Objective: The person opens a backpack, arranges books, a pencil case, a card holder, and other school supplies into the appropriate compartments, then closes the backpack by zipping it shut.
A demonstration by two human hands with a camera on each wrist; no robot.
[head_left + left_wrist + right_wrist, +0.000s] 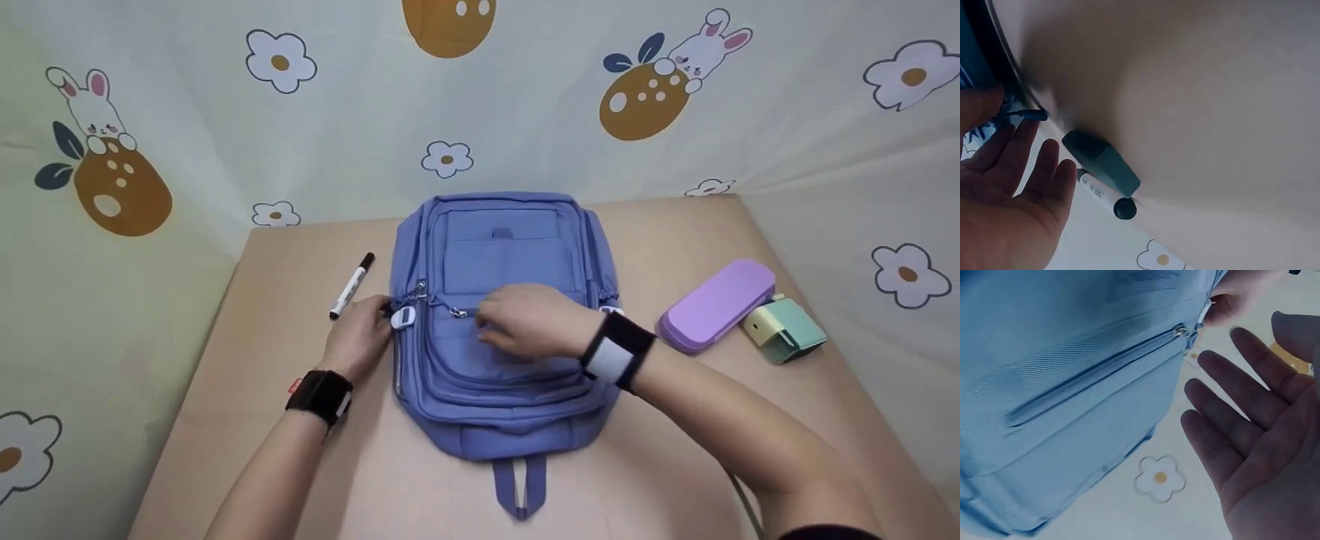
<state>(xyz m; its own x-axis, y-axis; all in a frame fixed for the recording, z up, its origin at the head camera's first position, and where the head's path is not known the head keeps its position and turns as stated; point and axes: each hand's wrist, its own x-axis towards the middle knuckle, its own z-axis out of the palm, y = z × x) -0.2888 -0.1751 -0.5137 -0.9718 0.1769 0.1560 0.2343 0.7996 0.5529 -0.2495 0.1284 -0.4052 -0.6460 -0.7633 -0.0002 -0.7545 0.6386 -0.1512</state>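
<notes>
A blue backpack (510,262) lies front side up on the table, its top loop toward me. My left hand (360,334) is at its left side; in the left wrist view the thumb and index finger (999,147) pinch the bag's edge beside a dark cord or pull (1033,115). The other fingers are loosely spread. Over the front pocket hovers my right hand (536,322), with fingers apart and nothing in them in the right wrist view. The front zipper (1095,379) appears shut, its slider (1180,331) at one end.
Left of the bag lies a black-capped white marker (351,289). A dark teal block (1100,163) is beside it in the left wrist view. To the right are a purple case (716,307) and a green-and-yellow boxy item (787,330). A patterned curtain (360,112) rises behind the table.
</notes>
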